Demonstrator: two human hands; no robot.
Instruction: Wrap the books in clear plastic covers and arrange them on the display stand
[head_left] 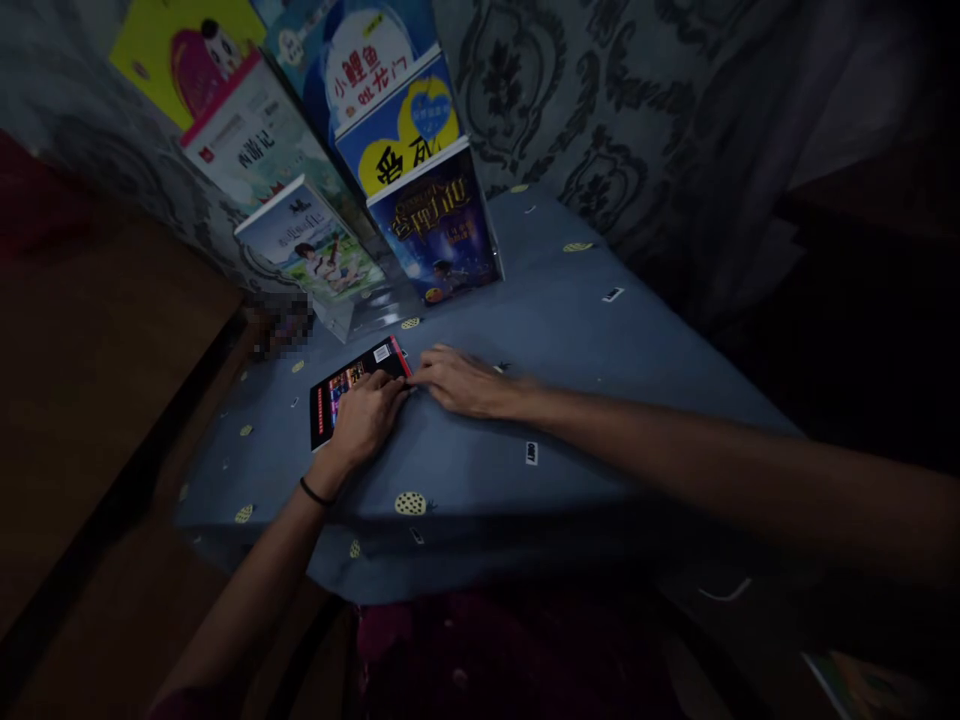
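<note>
A black book (325, 408) with colourful pictures, a white barcode label and a red edge at its right lies on the blue patterned cloth. My left hand (369, 412) rests over its lower right part, palm down, fingers laid across the cover. From the right, my right hand (456, 380) reaches to the book's red edge. Its fingers are drawn together there and meet the left fingertips, seemingly pinching the edge. The exact grip is too small to see clearly.
Behind the black book, a clear stand (356, 318) holds several upright books, among them a dark blue one (442, 235) and one with a seated figure (322, 245). A patterned curtain (517, 90) hangs behind. The blue tablecloth (480, 470) drops over the near table edge.
</note>
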